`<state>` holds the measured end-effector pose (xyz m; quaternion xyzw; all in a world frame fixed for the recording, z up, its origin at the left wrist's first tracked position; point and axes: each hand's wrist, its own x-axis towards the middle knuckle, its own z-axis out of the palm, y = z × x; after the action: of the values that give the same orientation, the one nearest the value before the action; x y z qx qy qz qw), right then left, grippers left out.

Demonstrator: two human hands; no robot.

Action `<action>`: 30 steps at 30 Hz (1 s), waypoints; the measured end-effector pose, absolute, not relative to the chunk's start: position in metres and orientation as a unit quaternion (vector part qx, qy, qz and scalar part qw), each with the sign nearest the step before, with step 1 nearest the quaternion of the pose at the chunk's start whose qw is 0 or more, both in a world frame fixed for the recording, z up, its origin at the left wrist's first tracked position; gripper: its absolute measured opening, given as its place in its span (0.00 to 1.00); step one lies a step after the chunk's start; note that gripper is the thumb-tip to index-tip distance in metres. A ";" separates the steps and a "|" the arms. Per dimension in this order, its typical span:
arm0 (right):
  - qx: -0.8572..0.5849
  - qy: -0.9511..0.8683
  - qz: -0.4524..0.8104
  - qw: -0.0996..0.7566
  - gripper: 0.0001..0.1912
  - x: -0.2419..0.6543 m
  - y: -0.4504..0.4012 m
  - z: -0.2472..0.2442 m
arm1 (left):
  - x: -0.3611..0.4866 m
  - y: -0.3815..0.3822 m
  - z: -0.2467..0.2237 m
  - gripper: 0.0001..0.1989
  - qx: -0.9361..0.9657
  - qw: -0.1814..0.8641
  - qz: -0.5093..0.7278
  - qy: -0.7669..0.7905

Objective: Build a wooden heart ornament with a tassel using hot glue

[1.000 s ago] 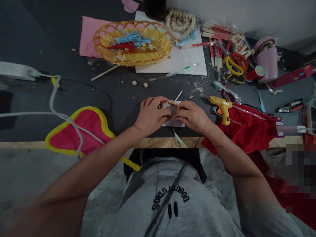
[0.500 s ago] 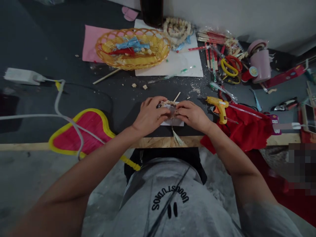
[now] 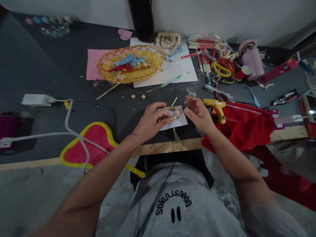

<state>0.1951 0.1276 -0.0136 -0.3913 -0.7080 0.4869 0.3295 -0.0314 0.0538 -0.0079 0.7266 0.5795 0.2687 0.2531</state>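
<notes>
A small ring of pale beads, like a bracelet [image 3: 176,114], lies on a white card [image 3: 183,120] near the table's front edge. From its lower side hangs a pale green tassel [image 3: 176,136]. My left hand [image 3: 152,119] has its thumb and fingers closed around the left part of the ring, which they partly hide. Just right of the card, my right hand [image 3: 198,113] is off the ring, fingers loosely bent and apart, with nothing seen in it. A thin stick [image 3: 174,101] lies behind the card.
A yellow hot glue gun [image 3: 216,108] rests by red cloth [image 3: 249,128] on the right. Behind are a wicker basket [image 3: 158,65], scissors [image 3: 222,69] and a pink cup [image 3: 253,64]. A white cable [image 3: 67,121] crosses a pink-and-yellow shape [image 3: 95,141] at left.
My right hand has let go of the bead ring and moved right, its fingers parting. My left hand stays at the ring, and more of the ring and card shows. The camera view has shifted.
</notes>
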 end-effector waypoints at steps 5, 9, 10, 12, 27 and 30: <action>-0.418 -0.567 0.646 0.294 0.29 0.198 0.110 -0.012 | -0.026 0.051 -0.010 0.09 0.712 0.230 0.299 0.592; -0.400 -0.562 0.659 0.300 0.31 0.196 0.105 -0.012 | -0.021 0.051 -0.008 0.08 0.725 0.200 0.302 0.586; -0.396 -0.568 0.653 0.306 0.32 0.196 0.106 -0.013 | -0.020 0.052 -0.007 0.08 0.730 0.196 0.298 0.582; -0.385 -0.581 0.646 0.310 0.32 0.195 0.107 -0.016 | -0.018 0.053 -0.007 0.08 0.742 0.200 0.285 0.573; -0.346 -0.625 0.633 0.298 0.40 0.191 0.117 -0.019 | -0.029 0.073 -0.008 0.28 0.811 0.278 0.224 0.464; -0.348 -0.623 0.633 0.300 0.42 0.190 0.116 -0.015 | -0.029 0.076 -0.003 0.28 0.813 0.283 0.223 0.458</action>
<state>0.1896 0.1165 -0.0148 -0.3478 -0.6228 0.6335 0.2997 -0.0294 0.0756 -0.0030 0.8126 0.4584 0.2228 0.2826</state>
